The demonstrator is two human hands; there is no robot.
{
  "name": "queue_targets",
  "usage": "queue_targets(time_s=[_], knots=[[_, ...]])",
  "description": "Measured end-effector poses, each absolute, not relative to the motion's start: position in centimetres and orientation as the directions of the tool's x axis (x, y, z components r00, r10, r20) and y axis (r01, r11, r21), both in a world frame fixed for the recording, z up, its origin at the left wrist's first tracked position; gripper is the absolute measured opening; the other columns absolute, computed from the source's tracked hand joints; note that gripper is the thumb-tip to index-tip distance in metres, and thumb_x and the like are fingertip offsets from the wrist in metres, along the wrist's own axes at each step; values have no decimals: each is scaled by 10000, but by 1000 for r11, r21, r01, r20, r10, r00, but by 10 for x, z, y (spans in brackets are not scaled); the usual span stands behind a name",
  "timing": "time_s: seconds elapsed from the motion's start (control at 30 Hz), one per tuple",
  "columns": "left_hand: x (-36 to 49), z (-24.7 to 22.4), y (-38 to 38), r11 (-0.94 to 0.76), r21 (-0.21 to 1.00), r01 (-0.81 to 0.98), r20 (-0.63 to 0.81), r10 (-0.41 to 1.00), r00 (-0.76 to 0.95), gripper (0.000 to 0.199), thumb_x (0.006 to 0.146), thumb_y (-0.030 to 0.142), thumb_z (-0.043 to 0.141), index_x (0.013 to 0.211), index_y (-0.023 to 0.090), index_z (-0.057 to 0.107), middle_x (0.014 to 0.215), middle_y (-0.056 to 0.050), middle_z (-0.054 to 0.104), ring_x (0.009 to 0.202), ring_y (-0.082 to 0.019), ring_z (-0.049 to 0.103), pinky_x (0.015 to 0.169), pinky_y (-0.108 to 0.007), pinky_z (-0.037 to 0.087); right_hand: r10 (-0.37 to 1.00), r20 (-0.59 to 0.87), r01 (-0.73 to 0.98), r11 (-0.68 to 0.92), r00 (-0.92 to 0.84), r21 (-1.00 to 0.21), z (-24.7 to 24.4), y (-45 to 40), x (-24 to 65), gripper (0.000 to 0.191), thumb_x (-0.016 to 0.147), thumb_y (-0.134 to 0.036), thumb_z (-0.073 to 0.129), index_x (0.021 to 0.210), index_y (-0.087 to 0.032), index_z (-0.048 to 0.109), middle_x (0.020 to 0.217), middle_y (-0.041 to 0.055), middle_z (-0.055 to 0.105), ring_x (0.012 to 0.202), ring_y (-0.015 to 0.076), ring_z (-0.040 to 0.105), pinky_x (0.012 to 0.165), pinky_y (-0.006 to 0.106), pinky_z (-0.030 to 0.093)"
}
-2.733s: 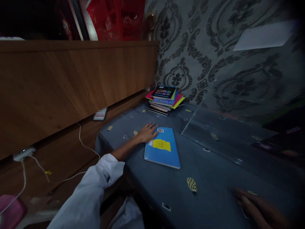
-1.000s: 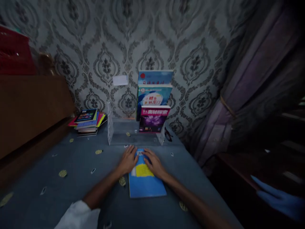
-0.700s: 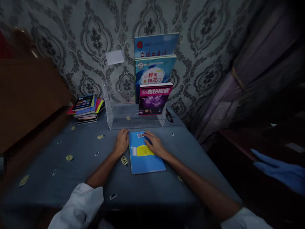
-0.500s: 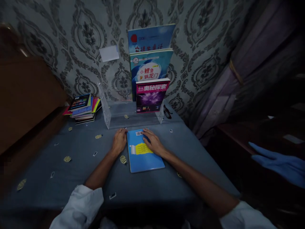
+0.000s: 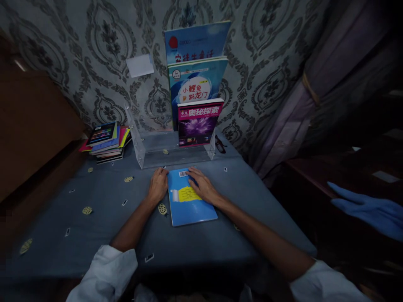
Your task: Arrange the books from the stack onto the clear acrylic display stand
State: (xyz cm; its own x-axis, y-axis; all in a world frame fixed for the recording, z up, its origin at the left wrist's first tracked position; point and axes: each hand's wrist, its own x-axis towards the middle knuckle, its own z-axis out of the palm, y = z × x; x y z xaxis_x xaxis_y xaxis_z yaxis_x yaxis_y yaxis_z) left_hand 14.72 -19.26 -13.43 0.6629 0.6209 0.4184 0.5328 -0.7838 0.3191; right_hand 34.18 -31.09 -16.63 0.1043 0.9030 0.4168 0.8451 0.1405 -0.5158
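Note:
A blue book (image 5: 189, 213) with a yellow patch and a barcode lies flat on the dark cloth-covered table (image 5: 103, 235). My right hand (image 5: 203, 186) rests on its upper right part, fingers spread and reaching toward the barcode. Beside the book's upper left edge is my left hand (image 5: 158, 184), its fingers curled and close together; whether they grip the edge is hidden. Behind the book stands a clear acrylic rack (image 5: 141, 153). On the rack's right side, a purple-and-pink book (image 5: 198, 125), a teal book (image 5: 217, 77) and a taller blue book (image 5: 208, 40) stand one behind another.
A stack of books (image 5: 108, 144) sits at the table's back left. Dark glasses (image 5: 220, 145) lie right of the rack. A white card (image 5: 140, 66) is at the wall above the rack. At the far right, a blue glove (image 5: 371, 209) is in view beyond the table.
The view has shifted slightly, so the rack and its books appear a little higher and further left. Both hands and the blue book keep nearly the same places.

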Motion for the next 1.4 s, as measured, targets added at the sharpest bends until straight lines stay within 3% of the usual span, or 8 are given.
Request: queue_targets(time_s=[0.13,0.33,0.57,1.0,1.17,1.4], knots=[[148,-132,-196,-791,288,540,390,612,688,279,900,35,445,992,170,671,1016,-94,638,1027,-246,602,929,-378,511,918,390,912,91,79,-401,-157,-315,336,414,983,-249,428,1335,-117,603,1439,191,567,1393,298,479,1194,580,313],[150,-135,-197,-843,222,490,421,536,732,342,878,9,449,1075,174,674,1111,-97,653,1074,-248,584,996,-404,492,937,345,943,162,-54,-292,-143,-307,320,420,1005,-244,401,1379,-142,564,1440,177,570,1402,275,469,1221,546,267],[151,-136,-195,-871,234,431,450,490,746,381,855,-7,435,1091,156,685,1116,-98,672,1063,-241,591,1001,-397,503,944,306,914,230,-125,-335,-143,-284,297,542,1005,-233,369,1529,-100,346,1534,197,457,1477,267,349,1213,527,291],[151,-132,-200,-846,216,488,395,533,749,391,868,26,445,1138,175,686,1145,-99,679,1082,-246,598,1011,-414,492,955,290,916,175,-68,-361,-141,-293,311,550,1003,-354,464,1492,-106,429,1524,196,470,1466,277,369,1223,494,293],[151,-130,-203,-827,219,518,379,561,736,383,878,28,451,1144,177,682,1172,-94,672,1107,-251,590,1019,-408,482,954,300,933,99,11,-347,-147,-305,336,536,1007,-383,442,1490,-150,441,1510,173,495,1449,297,396,1205,551,300],[152,-129,-204,-822,213,528,352,568,744,365,898,39,448,1148,172,679,1201,-102,661,1135,-258,581,1041,-410,462,949,300,890,53,96,-454,-159,-315,359,550,1016,-414,389,1490,-139,443,1535,162,467,1464,294,371,1216,540,288]])
